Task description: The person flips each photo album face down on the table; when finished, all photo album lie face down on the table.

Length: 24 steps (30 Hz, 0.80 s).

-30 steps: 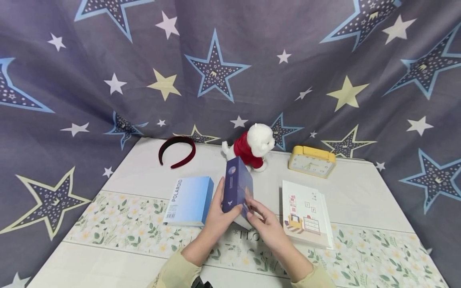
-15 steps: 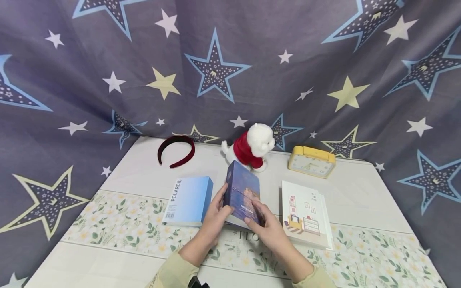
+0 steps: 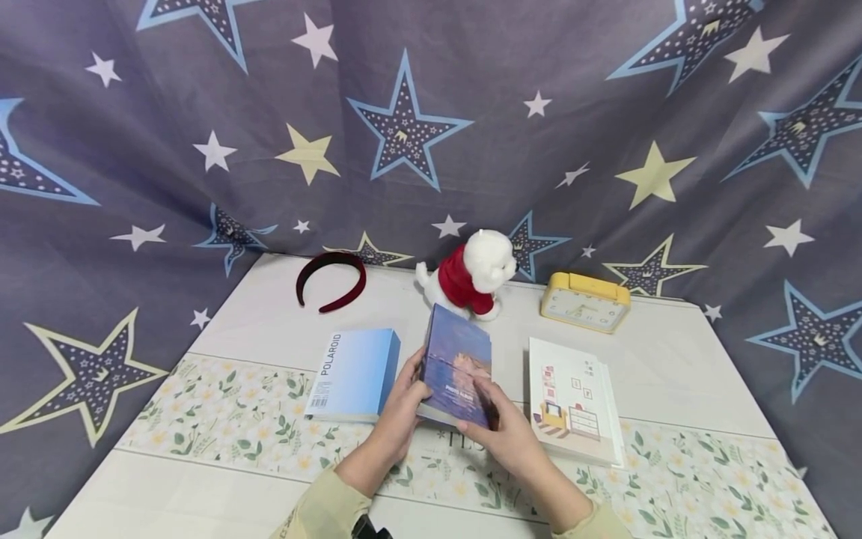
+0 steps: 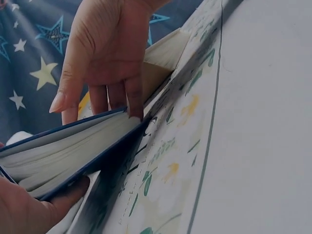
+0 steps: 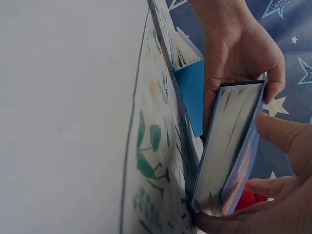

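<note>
A thick blue photo album [image 3: 454, 367] is held front cover up, slightly tilted, over the middle of the table. My left hand [image 3: 396, 415] grips its spine side, thumb on the cover near the lower left corner. My right hand [image 3: 508, 434] holds the lower right part, fingertips at the cover's right side. In the left wrist view, the page block [image 4: 73, 151] shows between the covers, with the right hand [image 4: 109, 58] at the far corner. From the right wrist, the left hand [image 5: 243, 53] wraps the spine end of the album [image 5: 224, 141]; its underside is hidden.
A light-blue POLAROID album [image 3: 353, 374] lies left of the hands, a white illustrated book stack [image 3: 572, 404] right. Behind are a dark red headband [image 3: 342, 303], a white plush dog in red [image 3: 458, 277] and a yellow clock [image 3: 586, 303]. A starry curtain [image 3: 269, 202] hangs behind the table.
The blue album has turned from showing its spine to showing its front cover, and it lies lower and flatter between my hands. Both hands have shifted slightly with it.
</note>
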Each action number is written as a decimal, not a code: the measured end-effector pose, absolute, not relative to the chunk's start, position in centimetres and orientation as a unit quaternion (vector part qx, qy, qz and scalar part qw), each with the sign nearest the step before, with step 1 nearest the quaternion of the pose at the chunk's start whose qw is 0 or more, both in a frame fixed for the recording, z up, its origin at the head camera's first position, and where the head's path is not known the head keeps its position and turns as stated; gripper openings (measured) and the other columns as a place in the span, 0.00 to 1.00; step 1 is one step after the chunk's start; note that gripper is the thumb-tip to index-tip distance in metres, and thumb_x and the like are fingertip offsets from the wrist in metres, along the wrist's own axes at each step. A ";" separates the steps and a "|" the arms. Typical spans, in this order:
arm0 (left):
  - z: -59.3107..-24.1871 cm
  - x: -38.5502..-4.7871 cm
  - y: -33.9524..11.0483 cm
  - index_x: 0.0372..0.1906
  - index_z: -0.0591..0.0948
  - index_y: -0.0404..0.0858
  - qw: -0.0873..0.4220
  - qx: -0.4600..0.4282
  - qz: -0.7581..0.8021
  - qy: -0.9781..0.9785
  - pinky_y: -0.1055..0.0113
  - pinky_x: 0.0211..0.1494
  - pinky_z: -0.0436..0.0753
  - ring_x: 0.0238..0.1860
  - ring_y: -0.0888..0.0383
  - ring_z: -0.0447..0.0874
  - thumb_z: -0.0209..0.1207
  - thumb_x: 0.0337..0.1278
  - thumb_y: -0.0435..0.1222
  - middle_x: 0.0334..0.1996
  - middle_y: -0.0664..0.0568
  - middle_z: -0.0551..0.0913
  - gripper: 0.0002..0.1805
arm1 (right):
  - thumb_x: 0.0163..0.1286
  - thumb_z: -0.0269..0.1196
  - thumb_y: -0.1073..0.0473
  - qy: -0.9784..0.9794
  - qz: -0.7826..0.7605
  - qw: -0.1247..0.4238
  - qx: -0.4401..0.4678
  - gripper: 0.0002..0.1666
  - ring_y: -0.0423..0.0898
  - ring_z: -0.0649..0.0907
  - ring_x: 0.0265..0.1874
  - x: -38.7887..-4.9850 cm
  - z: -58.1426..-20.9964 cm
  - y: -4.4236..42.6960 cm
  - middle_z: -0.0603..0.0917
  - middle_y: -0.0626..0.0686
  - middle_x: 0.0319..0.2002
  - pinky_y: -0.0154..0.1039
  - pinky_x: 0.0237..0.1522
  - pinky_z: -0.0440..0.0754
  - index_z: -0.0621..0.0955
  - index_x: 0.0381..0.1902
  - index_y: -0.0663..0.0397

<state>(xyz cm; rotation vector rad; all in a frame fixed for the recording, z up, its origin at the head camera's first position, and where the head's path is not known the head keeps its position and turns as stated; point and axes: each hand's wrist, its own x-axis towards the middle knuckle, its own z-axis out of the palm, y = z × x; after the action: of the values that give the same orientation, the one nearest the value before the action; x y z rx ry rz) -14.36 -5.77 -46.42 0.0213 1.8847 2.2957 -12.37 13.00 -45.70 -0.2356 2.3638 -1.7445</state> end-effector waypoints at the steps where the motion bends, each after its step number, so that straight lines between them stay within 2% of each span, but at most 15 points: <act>1: -46.5 -14.4 -5.7 0.78 0.52 0.44 0.083 0.006 0.763 0.641 0.45 0.71 0.56 0.75 0.43 0.48 0.45 0.55 0.29 0.77 0.43 0.47 0.42 | 0.61 0.70 0.55 0.803 -0.582 0.095 -0.080 0.45 0.64 0.64 0.69 -12.3 -45.7 13.1 0.62 0.66 0.71 0.57 0.66 0.64 0.64 0.72 0.57; 4: -46.8 -14.5 -5.6 0.78 0.51 0.44 0.082 0.002 0.740 0.668 0.47 0.75 0.45 0.77 0.47 0.40 0.44 0.59 0.30 0.77 0.45 0.47 0.40 | 0.61 0.70 0.53 0.820 -0.560 0.089 -0.079 0.45 0.63 0.64 0.69 -12.2 -45.7 13.2 0.63 0.64 0.71 0.57 0.66 0.64 0.65 0.72 0.56; 7: -47.0 -14.6 -5.6 0.79 0.49 0.45 0.090 0.002 0.722 0.686 0.46 0.75 0.42 0.77 0.46 0.38 0.44 0.63 0.31 0.78 0.46 0.47 0.39 | 0.61 0.71 0.51 0.836 -0.537 0.080 -0.080 0.45 0.62 0.63 0.70 -12.1 -45.7 13.3 0.65 0.63 0.70 0.58 0.67 0.62 0.66 0.72 0.55; 14: -47.5 -14.8 -5.4 0.79 0.48 0.46 0.106 0.003 0.707 0.700 0.45 0.75 0.39 0.77 0.46 0.39 0.41 0.67 0.31 0.77 0.46 0.48 0.37 | 0.59 0.72 0.49 0.850 -0.514 0.077 -0.087 0.47 0.61 0.60 0.71 -11.9 -45.7 13.5 0.63 0.63 0.71 0.59 0.70 0.54 0.65 0.72 0.56; 20: -47.8 -14.9 -5.4 0.79 0.49 0.47 0.108 0.007 0.679 0.726 0.43 0.74 0.40 0.76 0.44 0.42 0.40 0.71 0.31 0.77 0.46 0.51 0.34 | 0.58 0.72 0.50 0.856 -0.501 0.086 -0.098 0.48 0.67 0.54 0.72 -11.8 -45.7 13.7 0.57 0.68 0.73 0.62 0.69 0.53 0.65 0.72 0.57; 24: -48.1 -15.0 -5.5 0.78 0.50 0.48 0.102 0.020 0.653 0.750 0.43 0.74 0.43 0.76 0.45 0.45 0.41 0.71 0.31 0.76 0.47 0.54 0.34 | 0.58 0.72 0.48 0.870 -0.476 0.085 -0.094 0.48 0.69 0.54 0.71 -11.7 -45.4 13.7 0.56 0.70 0.72 0.66 0.67 0.53 0.66 0.72 0.56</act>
<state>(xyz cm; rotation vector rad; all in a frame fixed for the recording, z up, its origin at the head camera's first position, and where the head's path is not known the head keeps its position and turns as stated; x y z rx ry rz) -15.03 -5.48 -48.07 0.0581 2.2148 1.9287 -11.73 13.69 -45.43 -0.2796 2.5960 -1.4192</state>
